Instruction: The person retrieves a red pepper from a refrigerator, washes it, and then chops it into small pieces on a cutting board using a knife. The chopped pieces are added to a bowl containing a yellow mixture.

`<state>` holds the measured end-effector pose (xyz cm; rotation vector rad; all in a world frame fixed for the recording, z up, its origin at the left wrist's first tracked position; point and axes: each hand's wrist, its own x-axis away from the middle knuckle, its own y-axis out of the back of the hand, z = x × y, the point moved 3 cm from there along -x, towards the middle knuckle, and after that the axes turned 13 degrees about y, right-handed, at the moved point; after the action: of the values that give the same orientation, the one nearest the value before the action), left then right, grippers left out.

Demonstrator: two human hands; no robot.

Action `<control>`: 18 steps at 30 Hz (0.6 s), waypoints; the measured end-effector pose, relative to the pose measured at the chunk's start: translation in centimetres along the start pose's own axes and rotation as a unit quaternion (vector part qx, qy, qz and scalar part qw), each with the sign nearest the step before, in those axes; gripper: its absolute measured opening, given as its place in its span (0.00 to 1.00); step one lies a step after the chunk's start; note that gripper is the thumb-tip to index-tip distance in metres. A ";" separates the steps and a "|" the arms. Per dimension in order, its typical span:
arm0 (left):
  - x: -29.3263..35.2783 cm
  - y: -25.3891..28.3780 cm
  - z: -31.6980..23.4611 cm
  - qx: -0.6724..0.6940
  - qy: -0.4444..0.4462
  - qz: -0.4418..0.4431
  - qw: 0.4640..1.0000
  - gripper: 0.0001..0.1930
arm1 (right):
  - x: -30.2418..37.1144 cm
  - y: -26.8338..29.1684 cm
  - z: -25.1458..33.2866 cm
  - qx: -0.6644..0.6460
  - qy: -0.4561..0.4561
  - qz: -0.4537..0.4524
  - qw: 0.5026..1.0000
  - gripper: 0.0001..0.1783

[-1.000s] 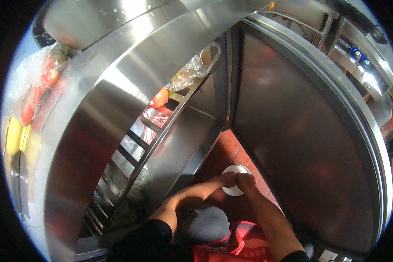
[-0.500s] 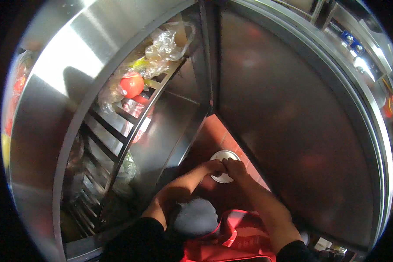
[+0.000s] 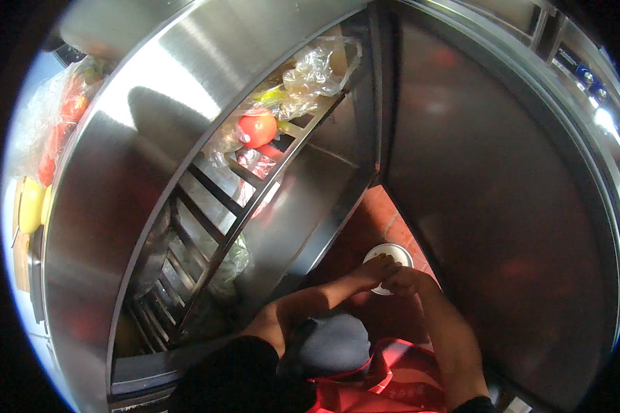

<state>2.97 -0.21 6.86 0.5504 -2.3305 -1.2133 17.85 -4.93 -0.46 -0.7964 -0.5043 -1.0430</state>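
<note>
My left hand (image 3: pixel 375 270) and my right hand (image 3: pixel 403 281) meet low in front of me, fingers curled in and touching each other. Under them is a round white bowl (image 3: pixel 405 256), set on the red tiled floor (image 3: pixel 377 210). Both hands look closed. Small yellowish bits seem to show by the left fingertips, but whatever the fingers hold is too small to make out. My hands cover the middle of the bowl. A red apron (image 3: pixel 410 378) and a dark grey rounded knee (image 3: pixel 334 344) lie between my forearms.
At left stands an open steel refrigerator with a slatted rack (image 3: pixel 238 217), bearing a tomato (image 3: pixel 258 129) and clear plastic bags (image 3: pixel 313 76). Its dark door (image 3: pixel 496 206) hangs open at right. Outside at far left are a bag of red items (image 3: pixel 66 113) and something yellow (image 3: pixel 30 204).
The whole view has swung a little left, so things sit farther right in the picture. My hands stay together above the bowl, their fingers slightly shifted.
</note>
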 end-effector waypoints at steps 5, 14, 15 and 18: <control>-2.8 -1.4 1.2 -0.063 0.112 0.070 0.989 0.19 | 0.1 -0.7 2.6 0.342 0.069 -0.088 0.933 0.13; -4.0 -2.9 2.2 0.015 0.160 0.058 0.985 0.14 | -0.5 -0.2 2.5 0.599 0.199 -0.284 0.722 0.12; -4.2 -3.5 2.6 0.014 0.160 0.077 0.984 0.14 | -0.7 -0.3 2.3 0.611 0.212 -0.277 0.711 0.12; -4.8 -5.1 3.2 -0.001 0.116 0.109 0.987 0.15 | -1.5 0.0 1.3 0.646 0.234 -0.261 0.678 0.12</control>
<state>5.82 1.77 -0.05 0.4001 -2.1296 -0.9954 17.20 -3.06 -0.66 0.9357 -0.8618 -1.0307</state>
